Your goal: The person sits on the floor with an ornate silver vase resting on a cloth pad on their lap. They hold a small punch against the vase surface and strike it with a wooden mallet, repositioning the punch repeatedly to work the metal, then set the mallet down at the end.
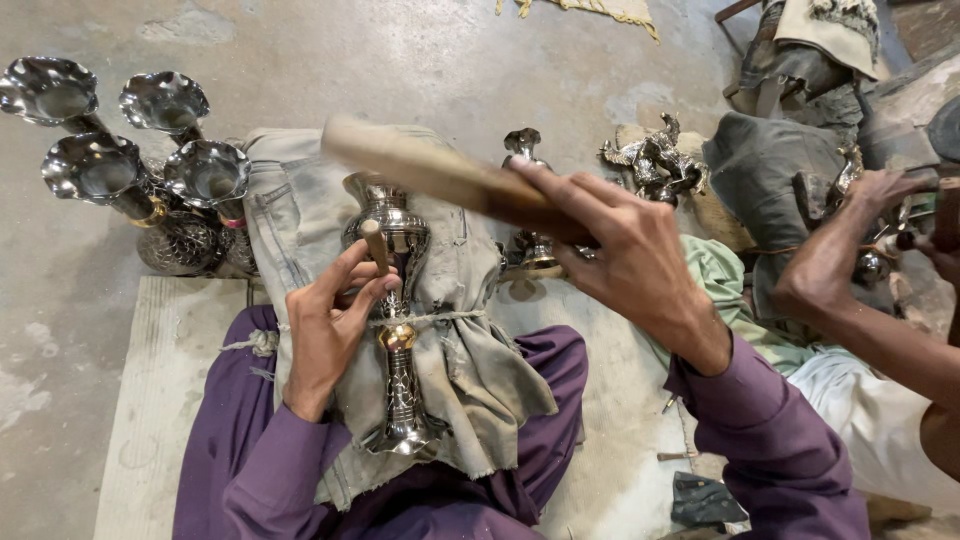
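A worn grey concrete floor (420, 60) carries everything here. At upper left, 4 silver metal vases (130, 165) with fluted rims stand on it in a tight cluster. A pale flat board (165, 400) lies below them. Small metal figurines (655, 160) sit near the top centre right, beside a dark grey cloth bundle (760, 170). A frayed yellowish rag (600, 10) lies at the top edge.

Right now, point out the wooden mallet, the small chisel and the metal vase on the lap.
wooden mallet (420, 165), head view, blurred wooden head
small chisel (375, 243), head view, upper shaft
metal vase (400, 235), head view, engraved body
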`<state>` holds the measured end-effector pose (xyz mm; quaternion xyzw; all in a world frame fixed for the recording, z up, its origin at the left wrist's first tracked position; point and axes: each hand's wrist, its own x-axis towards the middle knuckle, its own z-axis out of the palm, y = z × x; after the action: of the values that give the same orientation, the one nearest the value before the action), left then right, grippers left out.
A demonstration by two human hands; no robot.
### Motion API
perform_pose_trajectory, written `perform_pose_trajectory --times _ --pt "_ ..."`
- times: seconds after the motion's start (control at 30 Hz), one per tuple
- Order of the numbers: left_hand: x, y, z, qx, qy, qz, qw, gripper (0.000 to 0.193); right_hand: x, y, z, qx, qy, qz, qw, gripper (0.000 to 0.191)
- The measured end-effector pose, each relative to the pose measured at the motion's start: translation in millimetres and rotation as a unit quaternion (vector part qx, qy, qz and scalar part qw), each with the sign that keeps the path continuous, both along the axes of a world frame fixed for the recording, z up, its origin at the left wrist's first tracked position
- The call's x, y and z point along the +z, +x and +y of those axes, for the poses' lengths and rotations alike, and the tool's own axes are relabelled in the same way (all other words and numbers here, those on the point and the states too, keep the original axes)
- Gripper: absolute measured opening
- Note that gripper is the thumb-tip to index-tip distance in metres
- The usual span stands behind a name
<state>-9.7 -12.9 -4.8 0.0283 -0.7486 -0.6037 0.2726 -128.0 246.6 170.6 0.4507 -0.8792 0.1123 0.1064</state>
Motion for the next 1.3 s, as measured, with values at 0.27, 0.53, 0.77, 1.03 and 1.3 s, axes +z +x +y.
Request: perform_pose_trajectory --times 0.27,0.53,0.77,1.03,1.3 --pt "1.5 1.4 0.5 -0.009 0.018 -0.007 1.000 0.047 -0.4 1.6 2.1 0.027 0.030 0.081 0.996 0.067" --pt "-1.4 2.5 3.4 0.030 0.051 0.045 0.997 0.043 1.0 -1.8 -9.6 -0.012 0.128 0.133 0.983 0.073" --pt "-3.1 2.2 4.8 0.040 0.063 0.039 0.996 0.046 9.1 -10.8 -19.2 0.046 0.031 0.085 0.995 0.061" --pt "3.6 2.8 5.4 0.049 0.024 0.019 0.998 0.044 20.7 -8.5 -36.1 0.081 0.065 0.153 0.983 0.050" --pt "3.1 0.1 0.4 0.024 0.017 0.000 1.000 0.043 16.1 4.7 -26.7 0.003 0.035 0.049 0.998 0.058"
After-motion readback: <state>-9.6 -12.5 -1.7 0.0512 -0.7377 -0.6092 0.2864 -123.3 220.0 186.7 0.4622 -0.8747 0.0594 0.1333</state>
